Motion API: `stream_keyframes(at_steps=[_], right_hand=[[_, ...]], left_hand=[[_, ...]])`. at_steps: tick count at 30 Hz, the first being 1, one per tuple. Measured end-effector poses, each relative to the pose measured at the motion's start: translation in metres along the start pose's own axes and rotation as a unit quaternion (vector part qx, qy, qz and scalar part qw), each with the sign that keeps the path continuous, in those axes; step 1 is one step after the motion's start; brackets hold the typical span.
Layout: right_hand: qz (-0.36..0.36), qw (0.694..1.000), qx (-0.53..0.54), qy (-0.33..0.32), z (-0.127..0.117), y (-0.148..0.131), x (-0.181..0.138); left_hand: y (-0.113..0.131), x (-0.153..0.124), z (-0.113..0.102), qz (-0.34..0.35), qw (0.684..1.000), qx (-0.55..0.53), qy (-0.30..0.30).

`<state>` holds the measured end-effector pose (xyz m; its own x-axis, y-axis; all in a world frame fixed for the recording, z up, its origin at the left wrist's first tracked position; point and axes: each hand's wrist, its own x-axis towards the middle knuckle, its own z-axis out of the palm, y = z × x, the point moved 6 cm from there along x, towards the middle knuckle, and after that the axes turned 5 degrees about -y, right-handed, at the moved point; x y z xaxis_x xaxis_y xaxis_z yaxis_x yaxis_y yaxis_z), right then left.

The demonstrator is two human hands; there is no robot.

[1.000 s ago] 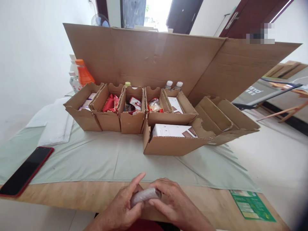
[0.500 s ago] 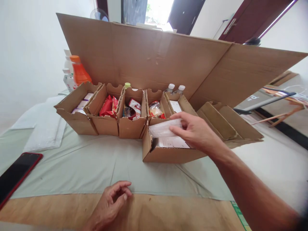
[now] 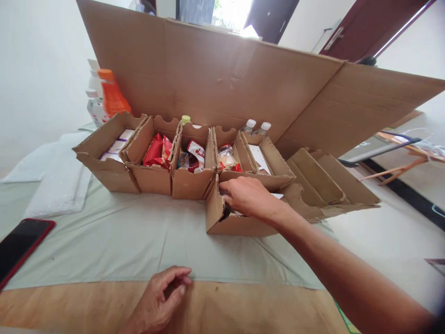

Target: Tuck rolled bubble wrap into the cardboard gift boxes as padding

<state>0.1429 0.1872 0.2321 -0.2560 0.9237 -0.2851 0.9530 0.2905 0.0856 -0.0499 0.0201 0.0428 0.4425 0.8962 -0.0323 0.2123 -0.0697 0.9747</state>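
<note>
Head view: right hand (image 3: 248, 197) in plain carton (image 3: 222, 223)

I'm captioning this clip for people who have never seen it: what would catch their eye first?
The right hand reaches into the front cardboard box, mid-table. Behind it runs a row of boxes with red snack packets, backed by a tall cardboard sheet; an orange bottle stands far left.
</note>
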Motion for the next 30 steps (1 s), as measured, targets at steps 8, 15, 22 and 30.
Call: stream_keyframes(at_steps=[8,15,22,30], right_hand=[[0.023,0.983,0.083,0.163,-0.02,0.026,-0.055],[0.268,0.741,0.347,0.508,0.07,0.137,-0.208],[0.118,0.763,0.532,0.349,0.143,0.14,-0.129],[0.135,0.763,0.5,0.386,0.149,0.065,-0.191]], left_hand=[[0.033,0.016,-0.007,0.021,0.998,0.048,0.029],[0.067,0.061,-0.012,0.043,0.994,0.058,0.084],[0.087,0.133,0.035,0.092,0.994,-0.049,0.024],[0.077,0.035,0.026,0.043,0.997,-0.017,0.062]])
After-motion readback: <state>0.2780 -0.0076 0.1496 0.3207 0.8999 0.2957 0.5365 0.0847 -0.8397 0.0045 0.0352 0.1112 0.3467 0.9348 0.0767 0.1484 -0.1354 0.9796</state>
